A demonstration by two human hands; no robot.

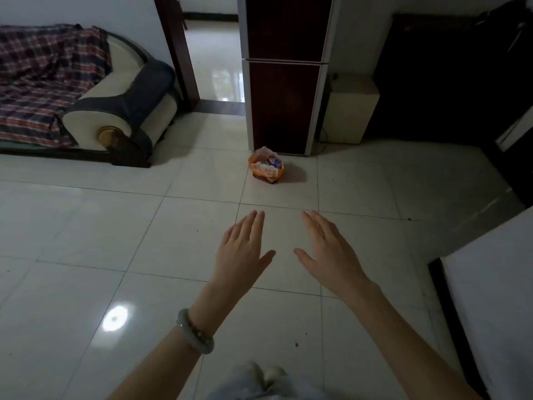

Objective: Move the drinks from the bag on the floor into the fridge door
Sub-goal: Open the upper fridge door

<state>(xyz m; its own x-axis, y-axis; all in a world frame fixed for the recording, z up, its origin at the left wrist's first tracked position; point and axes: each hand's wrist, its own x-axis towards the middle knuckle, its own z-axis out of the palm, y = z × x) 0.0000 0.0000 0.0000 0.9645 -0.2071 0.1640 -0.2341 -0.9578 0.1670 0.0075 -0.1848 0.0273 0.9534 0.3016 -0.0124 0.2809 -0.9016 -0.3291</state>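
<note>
An orange and white plastic bag point(266, 169) sits on the tiled floor just in front of the fridge point(284, 73). A blue drink can point(274, 161) shows at the bag's open top. The fridge is tall, with dark red-brown doors and white edges, and both doors are closed. My left hand point(243, 249) and my right hand point(328, 249) are stretched out side by side in mid air, palms down, fingers straight, holding nothing. Both hands are well short of the bag. A pale bangle circles my left wrist.
A sofa point(115, 111) with a plaid blanket stands at the left. An open doorway point(213, 59) lies left of the fridge. A cream box point(349, 108) and dark cabinet point(432, 79) stand to its right. A white-topped table point(496, 284) edges the lower right.
</note>
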